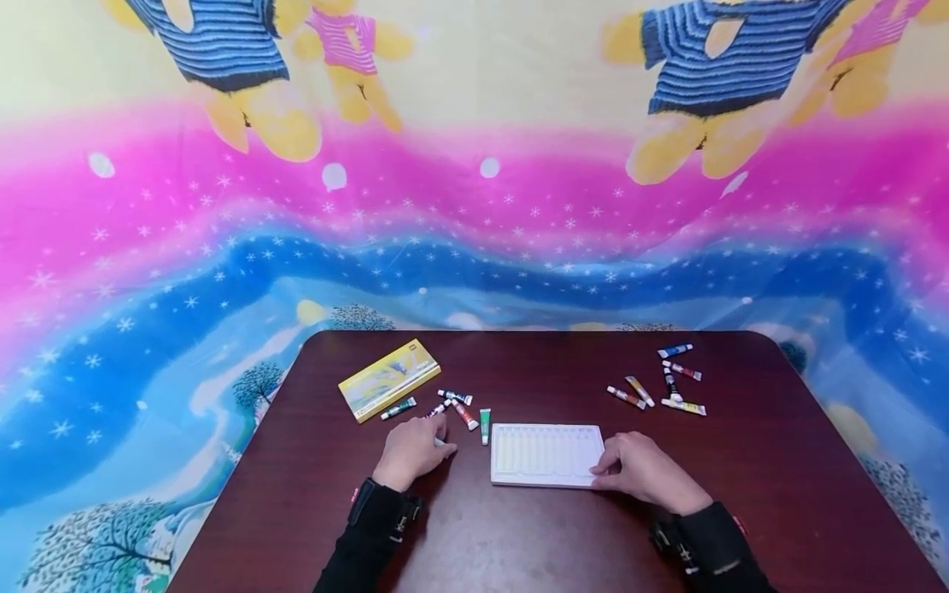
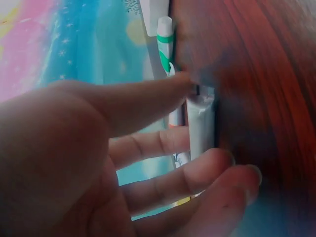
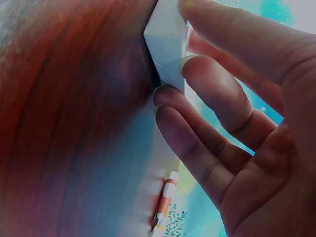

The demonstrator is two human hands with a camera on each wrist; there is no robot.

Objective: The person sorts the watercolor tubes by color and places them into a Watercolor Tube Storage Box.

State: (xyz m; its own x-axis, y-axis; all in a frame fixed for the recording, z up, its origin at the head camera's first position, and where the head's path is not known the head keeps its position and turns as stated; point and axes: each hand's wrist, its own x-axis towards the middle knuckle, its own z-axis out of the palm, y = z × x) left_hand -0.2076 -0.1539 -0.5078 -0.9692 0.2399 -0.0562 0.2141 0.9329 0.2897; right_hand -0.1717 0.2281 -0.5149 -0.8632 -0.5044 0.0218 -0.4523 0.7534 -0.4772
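Observation:
My left hand is low over the table, left of the white tray. Between its thumb and fingers it pinches a whitish paint tube; the label is not visible. My right hand grips the near right corner of the white plastic tray, which has a row of narrow slots and lies flat. In the right wrist view the fingertips touch the tray's side wall. Close to the left hand lie a green tube, a red tube and several other paint tubes.
Behind the left hand lies a yellow paint box. Several more tubes are scattered at the back right, among them a blue tube and a yellow tube. A printed cloth hangs behind the dark wooden table.

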